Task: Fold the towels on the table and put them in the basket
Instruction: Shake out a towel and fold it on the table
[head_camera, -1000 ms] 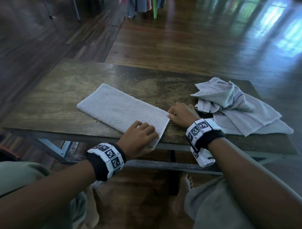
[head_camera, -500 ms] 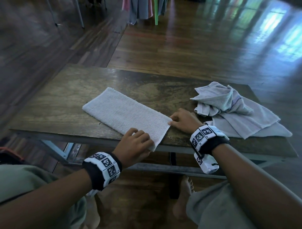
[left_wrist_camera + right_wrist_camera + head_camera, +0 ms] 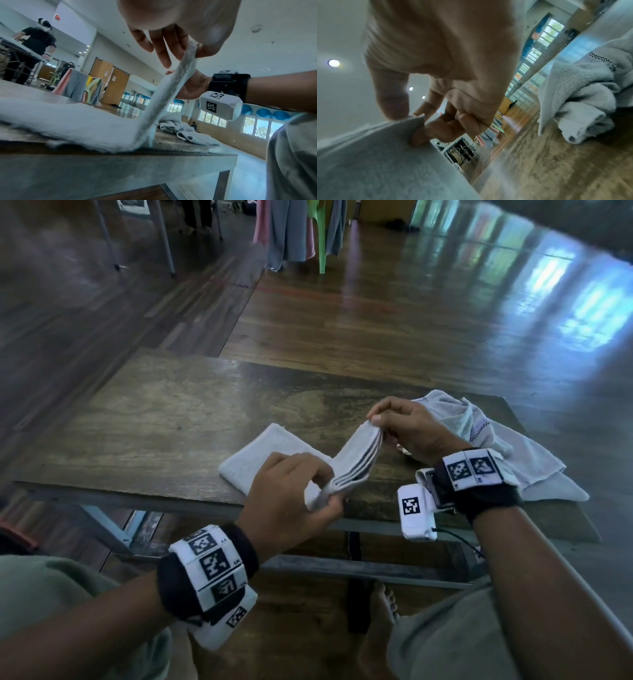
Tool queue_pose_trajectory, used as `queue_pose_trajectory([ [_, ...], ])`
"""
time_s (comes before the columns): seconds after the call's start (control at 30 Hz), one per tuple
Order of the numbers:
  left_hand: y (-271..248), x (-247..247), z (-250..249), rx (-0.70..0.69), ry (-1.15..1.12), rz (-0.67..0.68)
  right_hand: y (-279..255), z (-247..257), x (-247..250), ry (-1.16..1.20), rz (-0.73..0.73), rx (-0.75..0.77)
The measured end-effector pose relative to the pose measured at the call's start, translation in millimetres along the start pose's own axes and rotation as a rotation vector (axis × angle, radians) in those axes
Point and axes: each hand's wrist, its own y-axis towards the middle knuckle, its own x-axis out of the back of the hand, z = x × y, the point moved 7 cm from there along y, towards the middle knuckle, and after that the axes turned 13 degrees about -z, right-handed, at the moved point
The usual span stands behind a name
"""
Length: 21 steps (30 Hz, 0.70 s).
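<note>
A white towel (image 3: 260, 453) folded into a long strip lies on the wooden table (image 3: 164, 419). Its right end is lifted off the table. My left hand (image 3: 322, 491) pinches the near corner of that end, and my right hand (image 3: 380, 422) pinches the far corner, held higher. The lifted edge shows several layers (image 3: 359, 463). In the left wrist view my thumb and fingers (image 3: 173, 54) clamp the towel edge (image 3: 171, 88). In the right wrist view my fingertips (image 3: 423, 135) pinch the towel corner (image 3: 385, 155). No basket is in view.
A crumpled heap of pale towels (image 3: 493, 440) lies at the table's right end, just behind my right hand. The table's near edge (image 3: 137, 498) is close to my knees. Clothes hang on a green chair (image 3: 318, 234) across the wooden floor. Other people (image 3: 36, 44) stand at a far table.
Both hands, which were flat on the towel's right end, now pinch its corners and have lifted that end up off the table and leftward.
</note>
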Motion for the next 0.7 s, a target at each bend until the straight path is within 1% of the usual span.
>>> queue_pose_trajectory([
  [0.07,3,9,9,0.061,0.007,-0.025,1,4,-4,0.035,0.048,-0.065],
  [0.13,1,15,21,0.127,0.035,-0.020,2,2,-8,-0.004,0.115,-0.111],
  [0.27,-10,24,49,0.257,0.060,0.025,9,0,-24,-0.180,0.254,-0.085],
  [0.33,-17,28,64,0.297,0.073,0.040,17,1,-34,-0.273,0.252,-0.055],
  [0.47,-31,32,90,0.356,0.117,0.075,39,-1,-63,-0.508,0.162,0.066],
  [0.53,-39,32,106,0.402,0.177,0.102,49,-12,-79,-0.589,0.140,0.069],
  [0.6,-49,29,124,0.467,0.254,0.158,56,-27,-95,-0.694,0.163,0.043],
  [0.7,-61,25,149,0.552,0.387,0.280,58,-45,-117,-0.902,0.276,0.035],
])
